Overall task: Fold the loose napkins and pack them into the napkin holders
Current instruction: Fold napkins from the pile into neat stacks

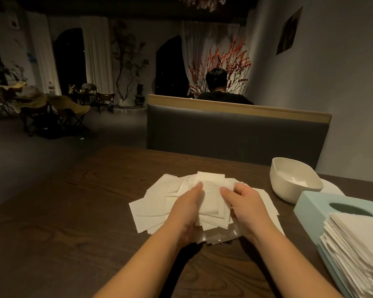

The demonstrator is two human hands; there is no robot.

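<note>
From the head view, the loose napkins (159,203) lie fanned on the table (73,233), and both hands work one napkin (211,194) on top. The left hand (186,206) and right hand (244,203) curl their fingers round its long edges. I'd line up those edges squarely before creasing. The blue holder (310,208) waits just right, beside a white bowl (289,179).
</note>
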